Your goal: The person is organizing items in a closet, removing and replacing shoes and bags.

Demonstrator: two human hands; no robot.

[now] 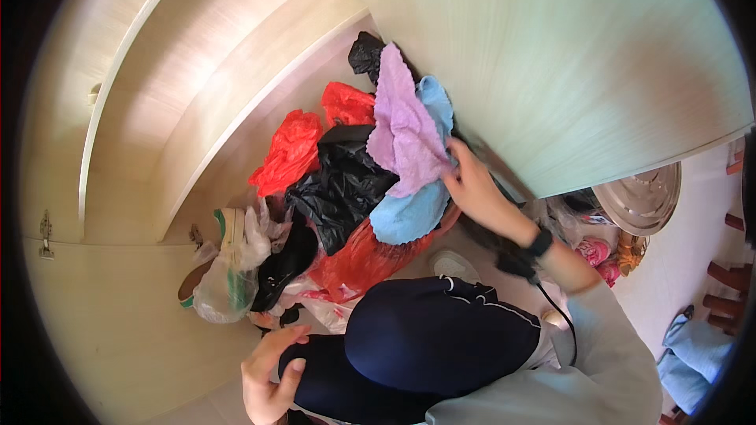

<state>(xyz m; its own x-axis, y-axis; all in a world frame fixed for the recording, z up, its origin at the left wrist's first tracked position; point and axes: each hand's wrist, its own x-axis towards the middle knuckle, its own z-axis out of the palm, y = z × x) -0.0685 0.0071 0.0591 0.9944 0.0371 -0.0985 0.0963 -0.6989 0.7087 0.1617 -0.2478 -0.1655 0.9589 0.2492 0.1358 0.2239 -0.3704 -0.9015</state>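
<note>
My right hand (469,183) pinches the edge of a purple cloth (404,124) that lies over a light blue cloth (410,215). Beneath and left of them is a crumpled black plastic bag (345,183). Red plastic bags (292,147) lie to its left, and another red bag (366,260) is below it. A smaller black bag (365,54) sits at the back. My left hand (271,375) rests by my dark-clad knee with its fingers apart, holding nothing. A clear plastic bag (227,289) wraps a shoe with green trim near the cabinet's left side.
Pale wooden cabinet shelves (195,94) curve along the left. An open cabinet door (561,71) stands on the right. Beyond it are a round metal lid (644,198), pink items (593,251), orange shoes (631,254) and blue fabric (697,360).
</note>
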